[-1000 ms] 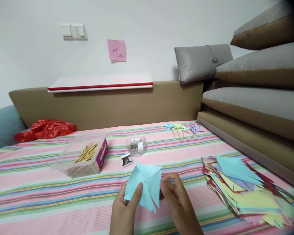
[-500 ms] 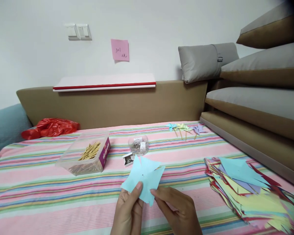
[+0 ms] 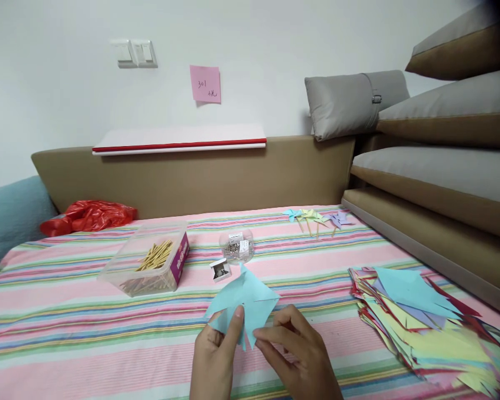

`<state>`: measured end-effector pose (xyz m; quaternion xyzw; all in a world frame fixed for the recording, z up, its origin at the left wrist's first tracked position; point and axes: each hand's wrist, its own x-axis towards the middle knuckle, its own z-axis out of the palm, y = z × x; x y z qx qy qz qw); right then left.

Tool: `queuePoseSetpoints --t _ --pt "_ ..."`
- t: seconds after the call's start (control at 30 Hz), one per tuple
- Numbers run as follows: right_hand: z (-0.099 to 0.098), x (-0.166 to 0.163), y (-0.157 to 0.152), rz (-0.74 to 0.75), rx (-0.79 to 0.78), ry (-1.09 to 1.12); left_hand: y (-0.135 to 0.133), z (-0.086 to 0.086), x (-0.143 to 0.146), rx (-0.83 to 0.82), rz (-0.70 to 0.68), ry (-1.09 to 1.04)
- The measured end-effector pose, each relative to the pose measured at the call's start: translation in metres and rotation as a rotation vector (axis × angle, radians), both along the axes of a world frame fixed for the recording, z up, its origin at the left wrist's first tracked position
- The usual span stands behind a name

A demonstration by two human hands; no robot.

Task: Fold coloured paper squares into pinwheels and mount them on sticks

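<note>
Low in the middle of the view, both my hands hold a light blue cut paper square point(image 3: 245, 300) above the striped bedspread point(image 3: 66, 322). My left hand point(image 3: 216, 361) pinches it with the thumb pressed on its centre. My right hand point(image 3: 295, 355) grips its lower right flap between curled fingers. Just beyond the paper lie a small open box of pins point(image 3: 220, 270) and a clear round tub of pins point(image 3: 236, 248).
A clear plastic box of wooden sticks point(image 3: 150, 266) stands at left. A pile of coloured cut paper point(image 3: 425, 316) lies at right. Several finished pinwheels point(image 3: 316, 218) rest at the back, a red plastic bag point(image 3: 89, 216) at far left. Stacked cushions point(image 3: 441, 166) rise on the right.
The blue paper has turned in my hands and dropped a little lower. My right hand moved in from beside the paper to grip its lower flap.
</note>
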<state>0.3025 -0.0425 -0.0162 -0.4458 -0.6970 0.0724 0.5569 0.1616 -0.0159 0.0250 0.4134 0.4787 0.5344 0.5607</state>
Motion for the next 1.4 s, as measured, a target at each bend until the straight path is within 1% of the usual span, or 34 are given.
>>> queuePoseSetpoints --t 0.07,0.13,0.37,0.47,0.53,0.67,0.77,0.97,1.1,1.23,1.33,1.4 --pt "0.000 0.000 0.000 -0.017 -0.007 0.019 -0.001 0.000 -0.002 0.050 -0.016 0.135" --pt "0.001 0.000 0.000 -0.040 -0.011 0.047 -0.002 -0.001 -0.002 0.081 -0.042 0.192" --pt "0.006 -0.002 -0.002 -0.251 -0.011 0.051 -0.006 -0.011 0.005 0.108 -0.089 0.184" --pt "0.005 -0.002 -0.002 -0.304 -0.027 0.053 -0.007 -0.009 0.005 0.113 -0.126 0.208" --pt "0.005 -0.001 -0.002 -0.321 -0.032 0.062 -0.007 -0.006 0.004 0.115 -0.184 0.199" --pt "0.005 0.000 -0.002 -0.338 -0.034 0.065 -0.005 -0.002 0.003 0.121 -0.295 0.176" --pt "0.007 -0.001 -0.003 -0.351 -0.058 0.073 -0.004 -0.002 0.002 0.118 -0.330 0.171" --pt "0.010 -0.003 -0.004 -0.346 -0.101 0.112 -0.005 -0.003 0.004 0.142 -0.287 0.170" --pt "0.012 -0.003 -0.005 -0.343 -0.143 0.130 -0.003 -0.003 0.002 0.151 -0.332 0.214" --pt "0.013 -0.004 -0.005 -0.327 -0.165 0.153 -0.003 -0.005 0.001 0.154 -0.327 0.236" --pt "0.011 -0.006 -0.004 -0.306 -0.169 0.262 -0.004 -0.006 0.000 0.154 -0.326 0.254" --pt "0.009 -0.005 -0.002 -0.284 -0.207 0.392 -0.006 -0.005 0.000 0.160 -0.311 0.262"
